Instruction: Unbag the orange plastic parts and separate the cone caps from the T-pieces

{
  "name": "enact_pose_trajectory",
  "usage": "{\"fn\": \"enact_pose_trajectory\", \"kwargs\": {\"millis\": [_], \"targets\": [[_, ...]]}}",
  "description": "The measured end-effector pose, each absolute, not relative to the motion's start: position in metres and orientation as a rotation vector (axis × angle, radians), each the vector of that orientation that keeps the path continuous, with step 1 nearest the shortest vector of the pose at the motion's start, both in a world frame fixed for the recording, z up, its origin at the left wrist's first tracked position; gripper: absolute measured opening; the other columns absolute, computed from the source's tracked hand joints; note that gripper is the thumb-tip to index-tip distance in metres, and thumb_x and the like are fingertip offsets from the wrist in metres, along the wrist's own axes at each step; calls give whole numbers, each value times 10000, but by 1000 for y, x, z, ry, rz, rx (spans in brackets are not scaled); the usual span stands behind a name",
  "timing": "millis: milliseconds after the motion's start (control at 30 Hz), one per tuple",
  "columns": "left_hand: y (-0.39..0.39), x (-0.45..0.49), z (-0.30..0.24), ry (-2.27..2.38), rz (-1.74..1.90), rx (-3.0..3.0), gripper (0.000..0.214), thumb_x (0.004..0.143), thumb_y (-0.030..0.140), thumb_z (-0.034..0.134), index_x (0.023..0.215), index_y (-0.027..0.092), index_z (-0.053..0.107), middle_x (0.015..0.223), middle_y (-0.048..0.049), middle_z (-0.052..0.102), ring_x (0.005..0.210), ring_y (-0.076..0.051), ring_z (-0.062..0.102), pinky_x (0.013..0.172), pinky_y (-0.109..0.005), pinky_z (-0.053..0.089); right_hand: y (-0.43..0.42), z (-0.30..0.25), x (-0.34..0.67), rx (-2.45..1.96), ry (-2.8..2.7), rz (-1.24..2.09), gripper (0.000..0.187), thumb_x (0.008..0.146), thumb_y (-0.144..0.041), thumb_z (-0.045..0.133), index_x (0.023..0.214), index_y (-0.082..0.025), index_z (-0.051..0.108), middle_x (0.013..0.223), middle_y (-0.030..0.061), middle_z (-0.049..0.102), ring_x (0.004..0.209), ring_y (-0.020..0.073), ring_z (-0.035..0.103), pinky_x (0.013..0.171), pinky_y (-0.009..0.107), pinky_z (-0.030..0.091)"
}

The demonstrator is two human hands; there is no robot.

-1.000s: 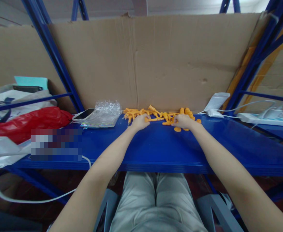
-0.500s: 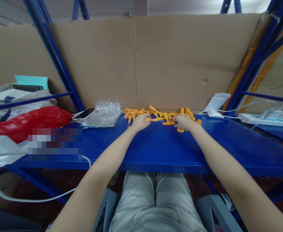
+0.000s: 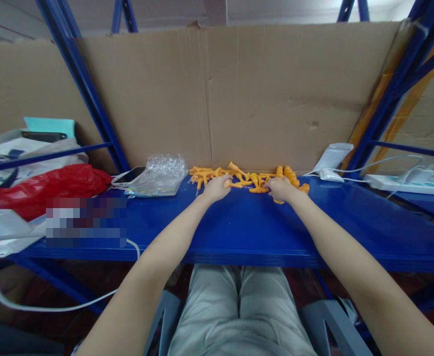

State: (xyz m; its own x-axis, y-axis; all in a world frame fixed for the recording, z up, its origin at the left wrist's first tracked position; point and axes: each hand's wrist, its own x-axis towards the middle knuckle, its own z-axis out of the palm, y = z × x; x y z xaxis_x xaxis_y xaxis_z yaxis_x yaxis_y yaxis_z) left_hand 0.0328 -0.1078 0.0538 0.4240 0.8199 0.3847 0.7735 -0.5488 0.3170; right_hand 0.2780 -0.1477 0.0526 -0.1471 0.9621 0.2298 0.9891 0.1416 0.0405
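Blue desk is spanning the work area; cardboard sheeting is standing upright along its rear edge. Reference landmark: the plastic packet. Right of the packet, orange pieces are lying in one loose row at the foot of the sheeting. Two hands are resting at this row. The left hand is occupying the position nearer the packet; the right hand is resting farther right of it.

Between the two sets of fingers, one slim orange piece is lying with its long axis running roughly left to right — away from the packet — and its packet-side end is meeting or almost meeting the left fingers. One flat orange piece is lying farther right of the packet, just beside the right fingers, the nearer set.

Finger condition: both sets are curling partway. The left fingers are apparently touching the slim piece; a firm grip cannot be confirmed. The right hand is hiding what lies beneath it, so its hold cannot be told.

Count: one packet; one phone, just left of the packet; one red bag, farther left; one power strip, far right. Orange pieces are overlapping, preventing an exact total.
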Motion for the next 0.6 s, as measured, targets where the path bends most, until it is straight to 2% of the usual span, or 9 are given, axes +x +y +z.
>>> {"fn": "enact_pose_trajectory", "kwargs": {"millis": [167, 333, 467, 600], "targets": [[-101, 32, 48, 1367, 860, 2612, 453, 836, 105, 497, 1255, 222, 620, 1294, -74, 660, 1210, -238, 600, 1054, -391, 449, -155, 63, 266, -1798, -2292, -310, 277, 851, -124, 549, 1063, -188, 716, 1209, 147, 684, 1200, 325, 586, 1032, 528, 388], [-96, 34, 44, 1156, 949, 2713, 422, 868, 157, 506, 1277, 211, 596, 1306, -79, 641, 1233, -214, 577, 1084, -398, 425, -160, 63, 248, -1532, -2286, -235, 298, 909, -235, 539, 1169, -188, 678, 1214, 125, 690, 1156, 262, 622, 999, 410, 448], [-97, 37, 43, 1018, 970, 2786, 421, 882, 189, 515, 1294, 254, 577, 1318, -62, 621, 1247, -204, 560, 1079, -415, 427, -160, 58, 237, -1374, -2271, -33, 321, 907, -228, 537, 1200, -217, 668, 1136, 81, 726, 1017, 218, 679, 906, 346, 505], [-98, 39, 42, 942, 957, 2826, 453, 889, 183, 502, 1336, 226, 556, 1342, -95, 598, 1258, -212, 548, 1076, -413, 427, -160, 54, 233, -1311, -2245, 78, 266, 892, -244, 555, 1117, -205, 691, 980, 56, 749, 850, 185, 687, 779, 291, 512]]}}
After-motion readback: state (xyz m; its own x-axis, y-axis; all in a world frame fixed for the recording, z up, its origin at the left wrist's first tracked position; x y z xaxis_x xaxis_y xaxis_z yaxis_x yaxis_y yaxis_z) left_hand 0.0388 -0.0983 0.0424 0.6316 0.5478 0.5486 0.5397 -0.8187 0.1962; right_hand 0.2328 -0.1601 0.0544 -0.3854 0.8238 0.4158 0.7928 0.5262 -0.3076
